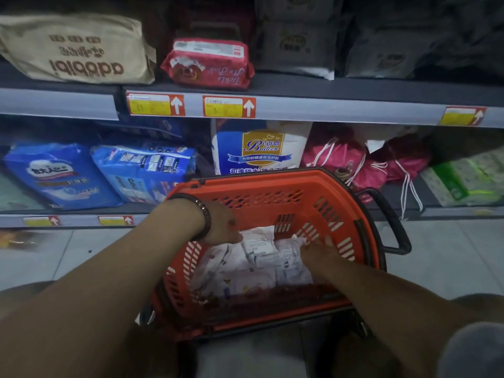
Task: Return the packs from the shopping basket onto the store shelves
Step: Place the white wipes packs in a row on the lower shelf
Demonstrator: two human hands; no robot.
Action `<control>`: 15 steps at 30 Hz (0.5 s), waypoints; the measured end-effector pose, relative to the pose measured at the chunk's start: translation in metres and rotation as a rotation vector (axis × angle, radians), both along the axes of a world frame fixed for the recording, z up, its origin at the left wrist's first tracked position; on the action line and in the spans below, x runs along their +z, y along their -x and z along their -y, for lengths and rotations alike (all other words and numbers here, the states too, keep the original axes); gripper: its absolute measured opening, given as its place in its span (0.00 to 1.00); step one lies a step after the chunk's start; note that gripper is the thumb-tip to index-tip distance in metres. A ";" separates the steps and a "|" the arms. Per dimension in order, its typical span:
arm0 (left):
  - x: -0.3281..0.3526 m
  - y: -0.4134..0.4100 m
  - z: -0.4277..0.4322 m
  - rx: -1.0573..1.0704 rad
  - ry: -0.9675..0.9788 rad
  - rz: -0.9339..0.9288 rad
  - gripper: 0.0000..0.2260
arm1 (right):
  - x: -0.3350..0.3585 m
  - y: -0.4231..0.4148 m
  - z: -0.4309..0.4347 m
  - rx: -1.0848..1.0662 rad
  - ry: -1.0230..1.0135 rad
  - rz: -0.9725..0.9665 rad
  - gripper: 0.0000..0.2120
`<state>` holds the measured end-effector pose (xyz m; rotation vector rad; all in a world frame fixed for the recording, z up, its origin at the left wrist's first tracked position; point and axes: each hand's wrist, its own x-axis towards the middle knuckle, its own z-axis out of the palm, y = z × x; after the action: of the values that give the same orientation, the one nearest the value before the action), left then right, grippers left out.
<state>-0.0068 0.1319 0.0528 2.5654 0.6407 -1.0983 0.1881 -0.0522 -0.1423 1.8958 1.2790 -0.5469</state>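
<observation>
The packs [259, 257] lie in a loose white heap on the bottom of the orange basket [272, 192], crowded toward its far wall. They look like soft, film-wrapped bundles: light, squashy, a little slippery and unlikely to break. A hold round the body of one should serve better than a corner of film. The right grip [316, 251] is down among them by the basket's right wall and appears to pinch the crumpled top of one pack. The left grip [221, 227] reaches in over the left rim with its fingertips buried in the heap, so I cannot tell how it is set. The basket stands on the floor [436, 255] before the lower shelf [81, 221]. The upper shelf [327, 110] carries a red pack [207, 64].
</observation>
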 end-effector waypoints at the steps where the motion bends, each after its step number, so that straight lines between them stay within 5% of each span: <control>1: 0.000 -0.001 0.000 -0.004 0.010 -0.022 0.26 | 0.009 0.003 -0.004 -0.023 0.014 -0.020 0.34; 7: 0.000 -0.001 0.001 0.011 0.029 -0.015 0.27 | 0.085 0.006 -0.050 -0.193 -0.008 -0.357 0.20; 11: -0.005 0.008 -0.001 0.037 0.093 0.041 0.39 | 0.105 0.006 -0.064 -0.222 -0.219 -0.731 0.41; 15: -0.014 0.017 -0.008 0.124 0.164 0.054 0.39 | 0.095 0.030 -0.080 -0.346 -0.476 -1.181 0.34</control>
<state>-0.0235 0.1395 0.0390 2.3741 0.6579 -0.9939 0.1582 0.0282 -0.0473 2.2483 1.8941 -1.8696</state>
